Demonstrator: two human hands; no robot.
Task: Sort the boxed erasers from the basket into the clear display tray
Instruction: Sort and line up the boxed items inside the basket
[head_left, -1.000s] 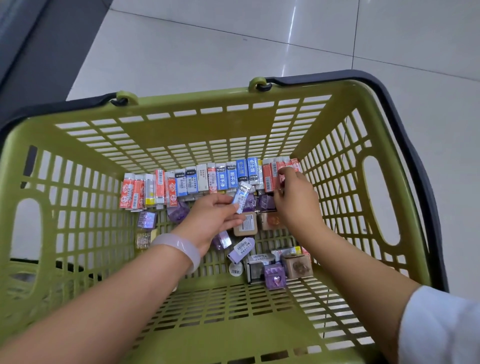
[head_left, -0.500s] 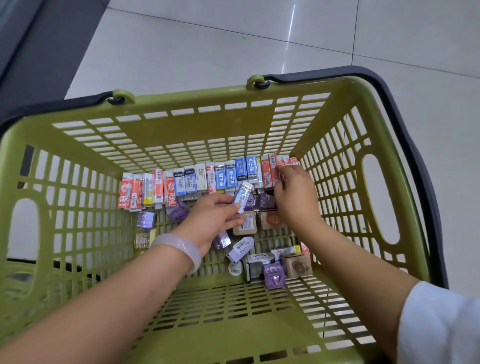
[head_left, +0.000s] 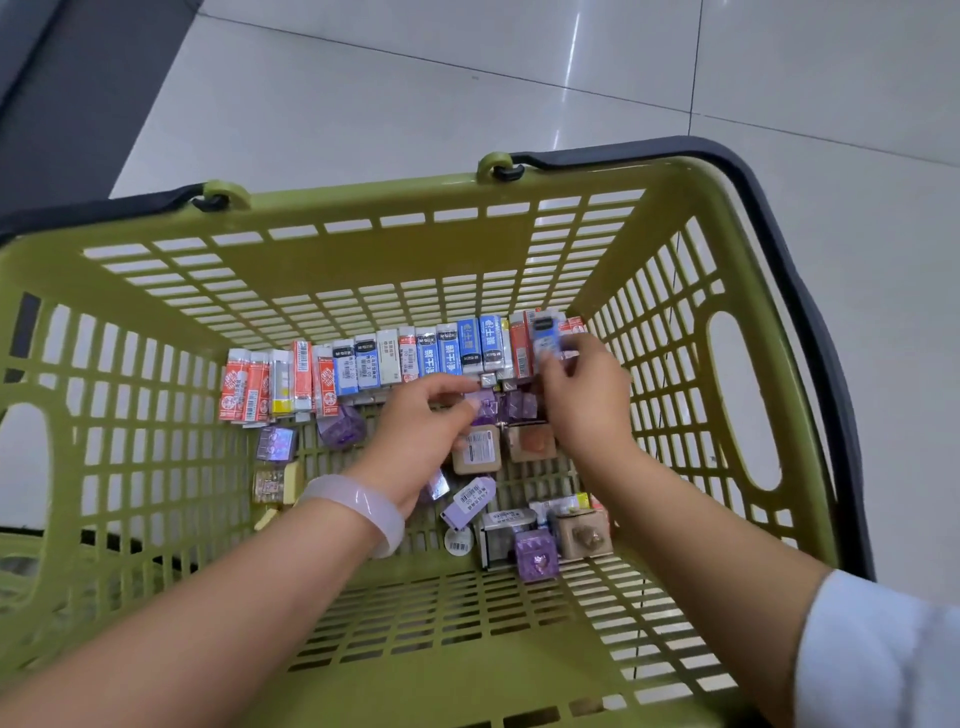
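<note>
Inside the green basket (head_left: 156, 322), boxed erasers (head_left: 395, 364) stand in a row along its far wall. The right hand (head_left: 582, 400) pinches a blue-and-white eraser box (head_left: 545, 335) at the row's right end; the left hand (head_left: 421, 436), fingers curled loosely, holds nothing I can make out

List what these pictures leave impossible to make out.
- Clear display tray: nowhere in the head view, so its place is unknown.
- Right hand and the blue boxed eraser at its fingers: motion blur hides the grip.
- Left hand: whether its curled fingers hold anything is unclear.
- Print on the eraser row: too small to read.
- Purple boxes: partly covered by both hands.
</note>
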